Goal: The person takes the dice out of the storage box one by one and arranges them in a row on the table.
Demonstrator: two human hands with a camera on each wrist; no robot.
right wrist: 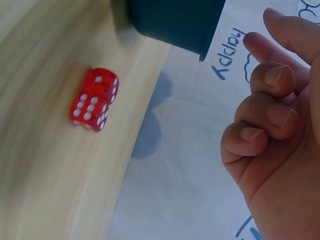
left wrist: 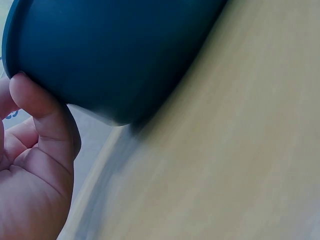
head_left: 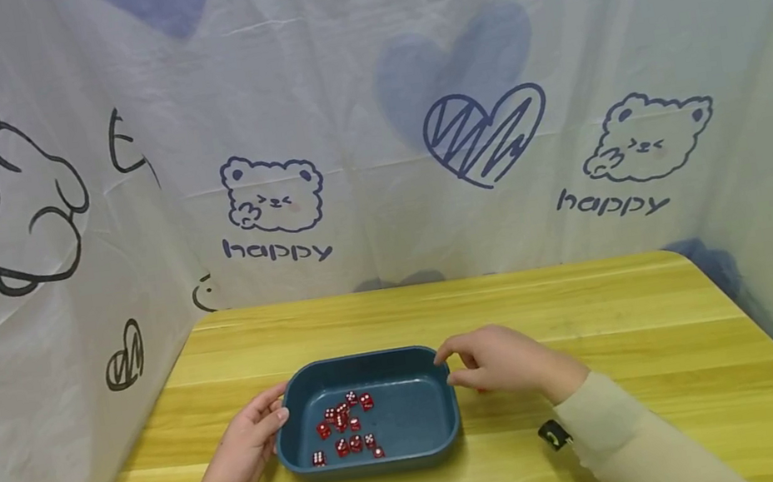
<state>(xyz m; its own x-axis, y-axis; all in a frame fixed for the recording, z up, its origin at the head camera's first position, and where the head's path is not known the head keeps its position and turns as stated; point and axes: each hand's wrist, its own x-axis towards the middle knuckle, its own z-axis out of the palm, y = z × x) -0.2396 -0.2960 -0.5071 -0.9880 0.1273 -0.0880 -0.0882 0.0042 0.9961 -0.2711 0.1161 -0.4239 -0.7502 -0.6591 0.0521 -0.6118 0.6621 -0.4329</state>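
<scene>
While the blue tray [head_left: 453,424] sits low in the middle of the head view on the yellow table [head_left: 595,309], both hands flank it. The left hand [head_left: 248,448] rests against the tray's left wall, its thumb [left wrist: 42,107] pressed to the dark rim in the left wrist view; the other fingers I cannot see well enough to say how they lie. The right hand [head_left: 508,361] hovers at the tray's upper right corner, fingers [right wrist: 265,112] loosely curled and gripping nothing that shows.

A cluster of red dice [head_left: 346,428] lies in the left half of the tray. Two more red dice [right wrist: 95,105], touching each other, lie on the bare wood just outside the tray's right side, plain in the left half of the right wrist view; from the head they are mostly hidden under the right hand.

My guess is that dice are being gathered into the tray, with this pair left to go, the left hand steadying. Picking them up would call for a fine pinch, since they are small and pressed together.

Room is generous: open wood to the right and toward the top of the frame. The table's right edge is well apart, its rounded corner at upper right, and the printed cloth [head_left: 372,150] walls in three sides.
</scene>
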